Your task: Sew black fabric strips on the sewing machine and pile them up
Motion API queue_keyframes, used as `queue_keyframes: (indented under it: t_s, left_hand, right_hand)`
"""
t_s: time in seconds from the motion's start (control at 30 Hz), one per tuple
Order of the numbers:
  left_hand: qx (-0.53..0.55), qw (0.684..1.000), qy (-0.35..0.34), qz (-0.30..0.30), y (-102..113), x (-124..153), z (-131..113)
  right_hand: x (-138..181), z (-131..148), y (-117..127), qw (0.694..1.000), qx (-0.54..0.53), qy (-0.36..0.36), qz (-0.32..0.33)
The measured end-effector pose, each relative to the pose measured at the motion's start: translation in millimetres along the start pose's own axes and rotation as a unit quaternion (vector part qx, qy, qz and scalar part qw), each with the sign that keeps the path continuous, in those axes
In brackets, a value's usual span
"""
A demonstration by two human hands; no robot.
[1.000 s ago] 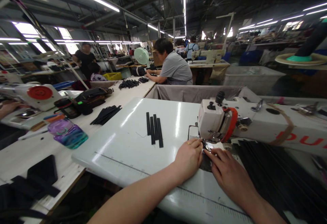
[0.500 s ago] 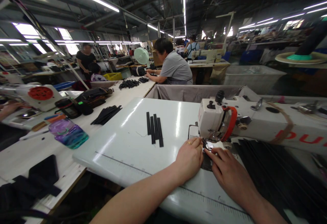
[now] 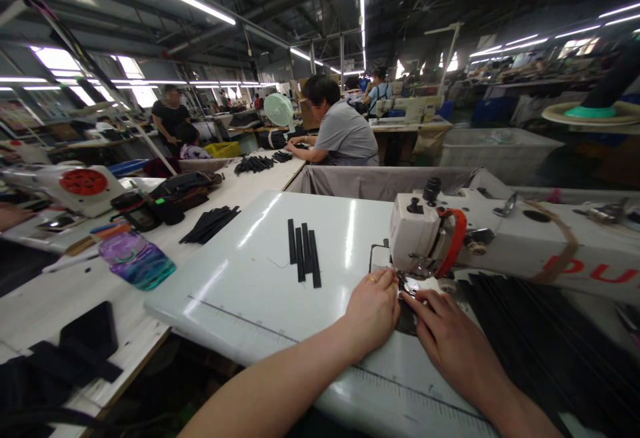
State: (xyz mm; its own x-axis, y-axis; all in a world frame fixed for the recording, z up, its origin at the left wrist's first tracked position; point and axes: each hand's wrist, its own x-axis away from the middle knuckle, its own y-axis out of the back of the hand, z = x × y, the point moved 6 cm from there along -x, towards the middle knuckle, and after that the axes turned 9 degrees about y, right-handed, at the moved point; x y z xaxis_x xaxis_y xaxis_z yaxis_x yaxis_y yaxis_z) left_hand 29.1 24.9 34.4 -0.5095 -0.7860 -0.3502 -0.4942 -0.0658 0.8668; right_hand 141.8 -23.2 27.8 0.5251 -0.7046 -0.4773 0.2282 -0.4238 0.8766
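Sewing machine [image 3: 505, 241], white, on pale tabletop [image 3: 240, 268] — left hand [image 3: 373, 308] at its needle area, back upward, fingers bent together; right hand [image 3: 450, 331] opposite, angled in from lower right, forefinger extended, nearly meeting the left. Whether either hand grips anything cannot be told — fingertips crowded. Black strips [image 3: 304, 255], four, lie side by side beyond the left wrist; long black pieces [image 3: 540, 345] lie beside the right hand.

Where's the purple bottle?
On the left side of the head view, the bottle stands on the white table, nearer than the dark cup, just left of the sewing tabletop.
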Motion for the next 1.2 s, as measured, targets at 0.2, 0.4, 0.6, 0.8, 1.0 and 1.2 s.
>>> queue_keyframes:
  t_s: [0.2, 0.4, 0.6, 0.8, 1.0, 1.2]
  left_hand:
    - [-0.003, 1.000, -0.023, 0.010, 0, -1, -3]
    - [0.020, 0.999, -0.033, 0.023, 6, -6, 2]
    - [-0.033, 0.998, -0.015, 0.043, -1, -43, 26]
    - [-0.013, 0.999, 0.010, 0.052, 16, -32, 70]
    - [0.010, 0.997, 0.067, 0.036, 53, 2, 115]
    - [-0.095, 0.992, -0.066, 0.041, 25, -7, 46]
  right_hand:
    - [-3, 2, 2, 1.000, -0.006, -0.007, 0.004]
    - [11, -5, 20, 0.998, 0.041, -0.035, -0.025]
    - [44, -46, 36, 0.956, 0.210, -0.194, 0.063]
    - [56, -66, 27, 0.961, 0.131, -0.229, 0.086]
    - [58, -57, 33, 0.971, 0.093, -0.205, 0.080]
    - [58, -67, 27, 0.965, 0.063, -0.228, 0.116]
